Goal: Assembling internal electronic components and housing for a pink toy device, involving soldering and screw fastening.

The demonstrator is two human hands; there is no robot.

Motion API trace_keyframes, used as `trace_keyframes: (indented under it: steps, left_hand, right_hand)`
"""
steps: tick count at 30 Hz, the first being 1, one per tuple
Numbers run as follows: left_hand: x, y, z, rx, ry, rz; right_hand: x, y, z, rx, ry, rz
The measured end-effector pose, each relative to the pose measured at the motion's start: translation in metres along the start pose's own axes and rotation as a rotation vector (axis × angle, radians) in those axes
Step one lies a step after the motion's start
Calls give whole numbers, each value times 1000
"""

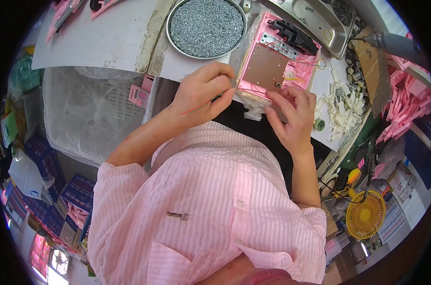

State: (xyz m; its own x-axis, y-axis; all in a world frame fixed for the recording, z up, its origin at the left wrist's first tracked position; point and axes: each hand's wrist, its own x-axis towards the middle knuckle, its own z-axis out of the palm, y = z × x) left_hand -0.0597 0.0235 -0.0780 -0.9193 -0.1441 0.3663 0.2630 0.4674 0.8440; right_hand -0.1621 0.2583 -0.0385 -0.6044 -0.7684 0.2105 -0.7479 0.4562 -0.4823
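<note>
A pink plastic casing (313,66) lies open-side up before me, with a brown flat board (267,66), a black mechanism (294,35) and thin wires inside. My left hand (201,92) is closed beside the casing's near left corner. A thin red wire (192,111) runs out across it, and something small and dark shows between thumb and fingers. At the casing's near edge is my right hand (296,111), thumb and forefinger apart, fingertips touching the rim beside a small metal part (278,84). Clear plastic wrap (253,111) bunches under the casing.
A round metal pan (206,28) full of small screws stands behind my left hand. White plastic parts (341,109) and a green roll (319,125) lie to the right. Farther right are a grey powered tool (396,45), pink parts (410,104) and a yellow fan (366,214).
</note>
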Motion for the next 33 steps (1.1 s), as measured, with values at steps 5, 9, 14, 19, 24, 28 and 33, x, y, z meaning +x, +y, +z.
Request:
trace_keyframes:
  steps: [5, 9, 14, 19, 24, 28, 33]
  left_hand:
    - [-5, -12, -3, -339, 74, -304]
    - [-11, 2, -6, 127, 13, -114]
    - [-43, 22, -2, 246, -429, -108]
    - [-24, 22, -14, 165, -808, 5]
    - [12, 1, -9, 160, -176, 143]
    - [16, -16, -17, 73, -297, 125]
    - [47, 3, -21, 192, -525, 119]
  right_hand:
    - [7, -8, -7, 77, -78, 25]
    - [10, -28, 24, -52, 80, -24]
    - [19, -40, 43, -121, 161, 51]
    - [13, -32, 52, -214, 171, 22]
    - [12, -39, 44, -182, 98, 18]
    - [29, -33, -14, 108, -10, -5]
    - [61, 110, -147, 798, 614, 313]
